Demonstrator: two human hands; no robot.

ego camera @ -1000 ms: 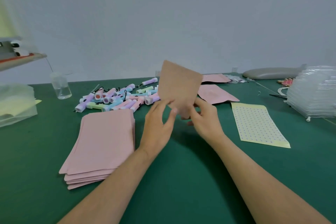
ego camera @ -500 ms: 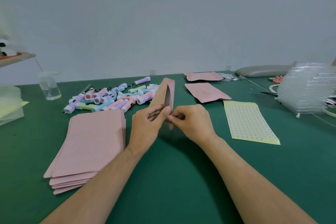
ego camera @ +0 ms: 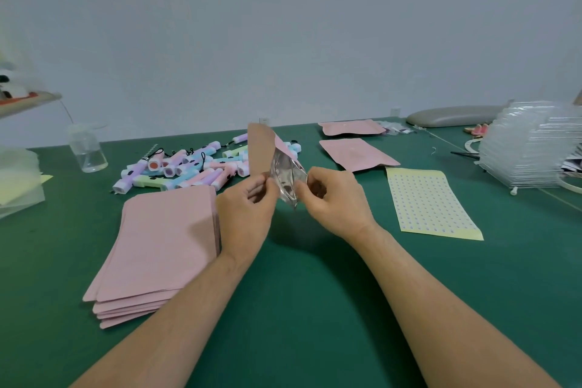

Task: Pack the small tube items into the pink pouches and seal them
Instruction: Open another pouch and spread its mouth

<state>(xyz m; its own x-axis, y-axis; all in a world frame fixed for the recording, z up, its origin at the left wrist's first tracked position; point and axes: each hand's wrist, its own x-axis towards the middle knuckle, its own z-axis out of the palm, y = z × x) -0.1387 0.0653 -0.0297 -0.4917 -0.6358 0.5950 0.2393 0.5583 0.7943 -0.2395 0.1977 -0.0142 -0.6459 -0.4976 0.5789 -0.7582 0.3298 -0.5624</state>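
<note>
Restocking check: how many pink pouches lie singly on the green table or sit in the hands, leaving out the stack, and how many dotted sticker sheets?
Loose flat pink pouches: 2
Opened pink foil-lined pouch in both hands: 1
Yellow dotted sticker sheet: 1
Total: 4

bare green mat [ego camera: 299, 309] near, pouch stack [ego camera: 163, 239] left, sticker sheet [ego camera: 428, 201] right

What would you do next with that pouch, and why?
Probably reach one hand to the tubes and slip one in. Both hands, left hand and right hand, hold the pouch with its mouth spread and silver lining showing; I see nothing inside.
</note>
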